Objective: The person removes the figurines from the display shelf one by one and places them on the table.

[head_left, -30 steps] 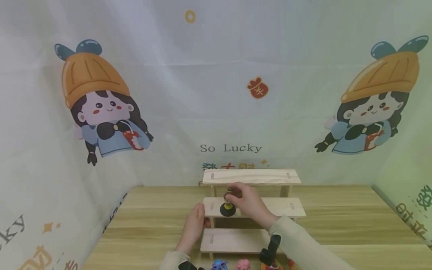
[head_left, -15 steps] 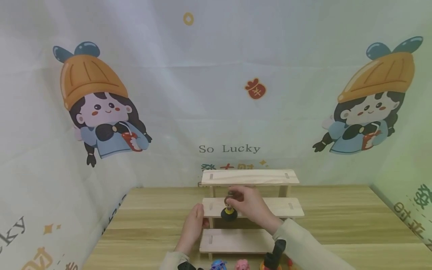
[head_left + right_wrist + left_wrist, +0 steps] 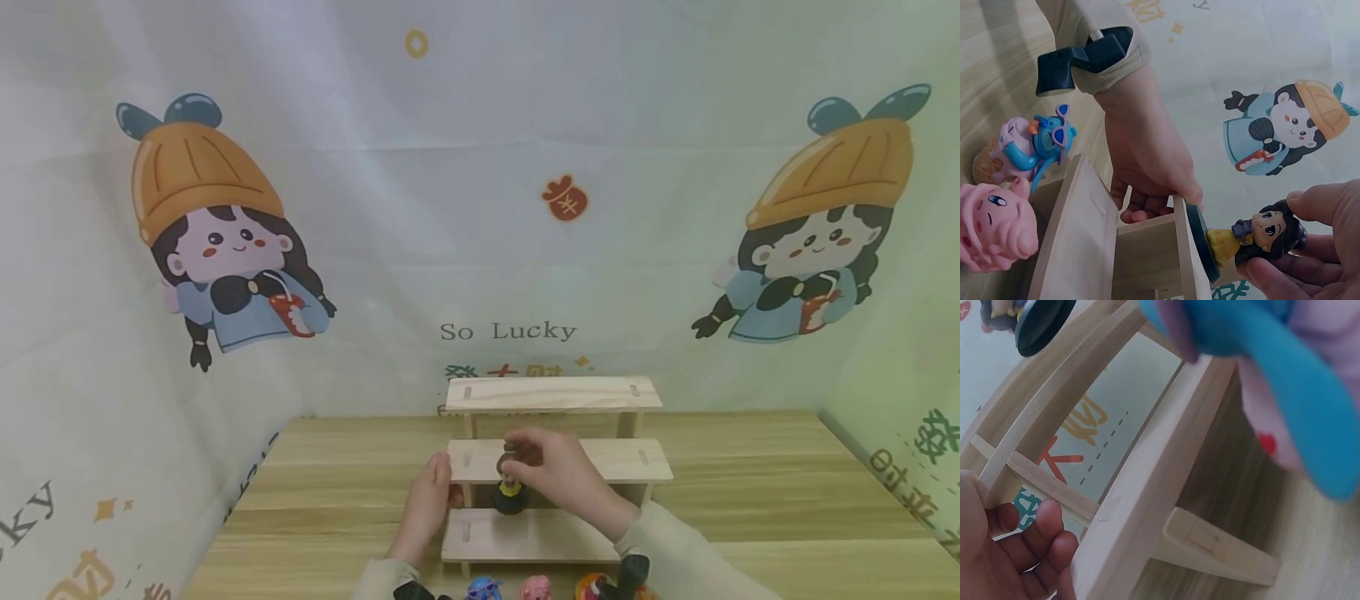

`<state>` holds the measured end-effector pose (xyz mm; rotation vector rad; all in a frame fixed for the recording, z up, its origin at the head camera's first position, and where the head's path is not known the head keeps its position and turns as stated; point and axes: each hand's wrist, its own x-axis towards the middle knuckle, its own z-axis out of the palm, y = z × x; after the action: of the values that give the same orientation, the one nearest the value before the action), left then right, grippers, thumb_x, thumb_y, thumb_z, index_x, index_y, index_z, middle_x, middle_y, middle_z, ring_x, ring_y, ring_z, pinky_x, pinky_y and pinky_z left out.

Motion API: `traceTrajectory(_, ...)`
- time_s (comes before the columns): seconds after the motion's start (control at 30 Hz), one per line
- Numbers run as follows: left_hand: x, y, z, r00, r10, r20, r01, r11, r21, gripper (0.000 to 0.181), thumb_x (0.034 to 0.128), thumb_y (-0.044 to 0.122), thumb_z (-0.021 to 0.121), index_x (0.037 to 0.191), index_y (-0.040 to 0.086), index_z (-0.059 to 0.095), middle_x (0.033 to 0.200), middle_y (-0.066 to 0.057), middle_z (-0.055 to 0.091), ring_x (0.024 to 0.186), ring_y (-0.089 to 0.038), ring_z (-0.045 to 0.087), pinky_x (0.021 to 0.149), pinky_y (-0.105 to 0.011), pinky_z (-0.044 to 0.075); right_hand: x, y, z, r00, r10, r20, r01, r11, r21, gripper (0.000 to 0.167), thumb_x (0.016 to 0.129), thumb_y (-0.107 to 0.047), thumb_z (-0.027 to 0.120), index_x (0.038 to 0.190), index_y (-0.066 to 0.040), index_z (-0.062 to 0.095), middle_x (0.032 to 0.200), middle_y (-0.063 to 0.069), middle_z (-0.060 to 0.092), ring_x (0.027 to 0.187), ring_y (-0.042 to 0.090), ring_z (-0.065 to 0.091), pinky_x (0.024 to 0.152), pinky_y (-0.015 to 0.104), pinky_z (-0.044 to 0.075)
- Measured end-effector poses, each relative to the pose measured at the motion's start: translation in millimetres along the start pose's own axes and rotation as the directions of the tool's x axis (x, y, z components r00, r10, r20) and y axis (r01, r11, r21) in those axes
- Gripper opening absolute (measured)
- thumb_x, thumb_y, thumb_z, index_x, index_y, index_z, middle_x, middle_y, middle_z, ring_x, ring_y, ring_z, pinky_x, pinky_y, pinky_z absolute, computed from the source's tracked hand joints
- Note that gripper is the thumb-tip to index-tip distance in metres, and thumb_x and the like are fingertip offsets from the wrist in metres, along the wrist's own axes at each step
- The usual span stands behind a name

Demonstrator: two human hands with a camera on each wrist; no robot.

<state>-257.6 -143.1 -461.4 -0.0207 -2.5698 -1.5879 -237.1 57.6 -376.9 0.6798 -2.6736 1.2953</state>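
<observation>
My right hand [image 3: 566,475] pinches a small dark-haired figurine [image 3: 511,493] in a yellow dress by its head. The figurine's round dark base [image 3: 1202,244] appears just off the front edge of the middle board; whether they touch I cannot tell. At the left end of a three-step wooden display stand [image 3: 525,535], my left hand [image 3: 429,500] grips the side by the middle board. Its curled fingers [image 3: 1038,540] show around the wood in the left wrist view. The fingers of my right hand hide part of the figurine's hair.
Before the stand are a blue figurine with sunglasses [image 3: 1054,137], a pink figurine [image 3: 997,225] and an orange-based figurine [image 3: 592,586], partly hidden by the right wrist camera [image 3: 633,575]. A printed cloth [image 3: 480,233] hangs behind the wooden table [image 3: 337,475].
My right hand has brought the figurine down and slightly toward me, from over the middle board to before its front edge. My left hand keeps its hold on the stand.
</observation>
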Motion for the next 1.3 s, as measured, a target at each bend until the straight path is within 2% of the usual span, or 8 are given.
traceTrajectory(0.3,0.3,-1.1,0.6,1.000,-0.013,0.001,0.013,1.000,0.006,0.035,0.1053,0.025,0.027,0.093,0.004,0.053,0.066,-0.005,0.055,0.061,-0.014,0.051,0.060,-0.029,0.043,-13.6,-3,-1,0.997,-0.071,0.025,0.071,0.997,0.019,0.031,0.085,-0.015,0.071,0.113,-0.003,0.066,0.090,0.003,0.071,0.078,0.013,0.066,0.066,0.021,0.051)
traceTrajectory(0.57,1.7,0.0,0.7,1.000,-0.016,0.004,0.016,1.000,0.025,0.035,0.1053,0.026,0.027,0.095,0.004,0.053,0.067,-0.005,0.056,0.062,-0.014,0.052,0.060,-0.029,0.042,-23.6,-8,-3,0.994,-0.104,0.027,0.103,0.994,0.040,0.030,0.085,-0.015,0.072,0.112,-0.003,0.067,0.098,0.006,0.071,0.081,0.011,0.066,0.069,0.019,0.051)
traceTrajectory(0.9,4.2,-2.2,0.7,1.000,-0.003,-0.001,0.003,1.000,0.023,0.036,0.1055,0.027,0.026,0.095,0.004,0.052,0.068,-0.005,0.057,0.061,-0.013,0.053,0.060,-0.029,0.043,-37.8,-16,-3,0.994,-0.090,0.063,0.084,0.993,0.083,0.028,0.085,-0.013,0.071,0.112,-0.005,0.066,0.098,0.006,0.071,0.081,0.007,0.066,0.069,0.018,0.052)
traceTrajectory(1.07,2.2,-1.8,0.9,1.000,-0.015,0.004,0.015,1.000,0.023,0.036,0.1055,0.027,0.026,0.095,0.004,0.052,0.067,-0.005,0.056,0.061,-0.014,0.052,0.061,-0.029,0.042,-45.6,-20,-2,0.992,-0.098,0.076,0.090,0.990,0.105,0.027,0.085,-0.014,0.071,0.111,-0.005,0.066,0.095,0.006,0.071,0.078,0.005,0.066,0.067,0.018,0.052)
traceTrajectory(1.3,0.4,-1.1,0.7,1.000,-0.023,0.012,0.022,1.000,0.021,0.037,0.1057,0.029,0.025,0.095,0.005,0.051,0.068,-0.005,0.056,0.062,-0.015,0.052,0.062,-0.030,0.042,-60.3,-23,2,0.982,-0.080,0.169,0.045,0.978,0.204,0.028,0.088,-0.017,0.069,0.113,-0.007,0.065,0.101,0.008,0.070,0.082,0.005,0.067,0.068,0.018,0.052)
